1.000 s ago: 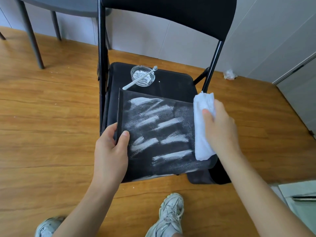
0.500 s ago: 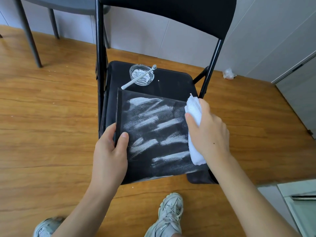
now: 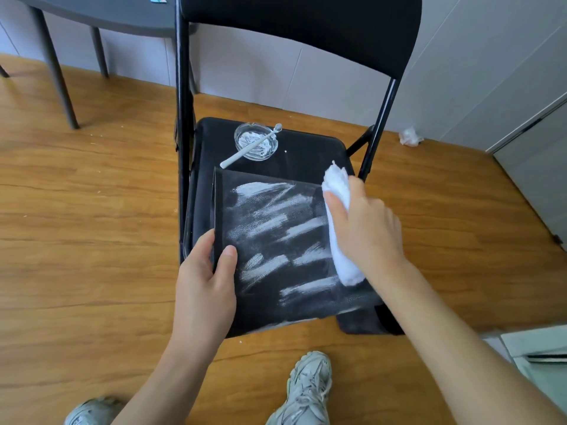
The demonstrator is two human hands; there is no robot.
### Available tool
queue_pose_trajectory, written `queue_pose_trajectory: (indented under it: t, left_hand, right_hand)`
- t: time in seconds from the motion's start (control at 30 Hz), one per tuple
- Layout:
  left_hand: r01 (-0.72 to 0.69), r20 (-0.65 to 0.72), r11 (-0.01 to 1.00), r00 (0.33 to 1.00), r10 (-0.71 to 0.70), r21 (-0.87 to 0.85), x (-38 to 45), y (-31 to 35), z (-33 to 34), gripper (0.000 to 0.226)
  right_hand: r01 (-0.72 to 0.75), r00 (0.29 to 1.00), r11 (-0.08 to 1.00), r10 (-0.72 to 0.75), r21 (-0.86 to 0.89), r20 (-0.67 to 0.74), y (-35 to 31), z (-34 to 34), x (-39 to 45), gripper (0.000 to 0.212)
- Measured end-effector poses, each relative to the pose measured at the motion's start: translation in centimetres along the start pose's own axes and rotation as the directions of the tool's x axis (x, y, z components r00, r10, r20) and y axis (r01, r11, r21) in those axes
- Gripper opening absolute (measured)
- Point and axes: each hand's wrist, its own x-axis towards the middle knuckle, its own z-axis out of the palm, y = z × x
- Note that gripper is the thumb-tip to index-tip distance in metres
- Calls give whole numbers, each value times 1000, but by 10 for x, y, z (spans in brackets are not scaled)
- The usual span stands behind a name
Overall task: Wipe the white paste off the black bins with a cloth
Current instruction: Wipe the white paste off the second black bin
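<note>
Head view. Black bin lies on its side on the seat of a black folding chair, one flat face up, near edge hanging past the seat front. That face is streaked with white paste in slanted bands from far left to near right; a thin white line runs along the near edge too.

Left hand clamps the bin's left edge: thumb on top of the face, fingers wrapped round the side, closed tight on it.

Right hand presses a bunched white cloth down on the right part of the face, fingers curled round the wad, thumb side toward the paste. Cloth sticks out past the hand at the far end and the near end.

Far on the seat: a glass dish with white paste in it, a white toothbrush lying across it, handle pointing near-left, touching the rim.

Wood floor. Grey table far left. Crumpled white scrap on the floor by the far-right wall. Two pale sneakers at the near edge, right one under the bin. No readable writing or brand anywhere.
</note>
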Motion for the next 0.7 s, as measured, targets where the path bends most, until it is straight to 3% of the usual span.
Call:
queue_pose_trajectory:
  t: [0.13, 0.37, 0.53, 0.6, 0.7]
  left_hand:
    - [-14, -33, 1000, 999, 15, 20, 3, 4, 2, 18]
    - [-32, -26, 999, 999, 33, 40, 3, 5, 1, 19]
    - [-42, -34, 998, 998, 44, 49, 3, 4, 2, 14]
    - [-43, -40, 997, 998, 45, 60, 5, 4, 2, 14]
    - [-44, -37, 997, 998, 46, 60, 5, 2, 1, 16]
  right_hand:
    - [-78, 995, 997, 77, 3, 70, -2, 7, 16, 57]
    - [-214, 973, 923, 172, 320, 154, 9, 7, 14, 39]
    - [-166, 943, 985, 147, 37, 299, 6, -9, 26, 42]
    - [-171, 955, 985, 170, -19, 245, 3, -7, 25, 48]
    - [-162, 987, 986, 163, 38, -10, 4, 5, 10, 69]
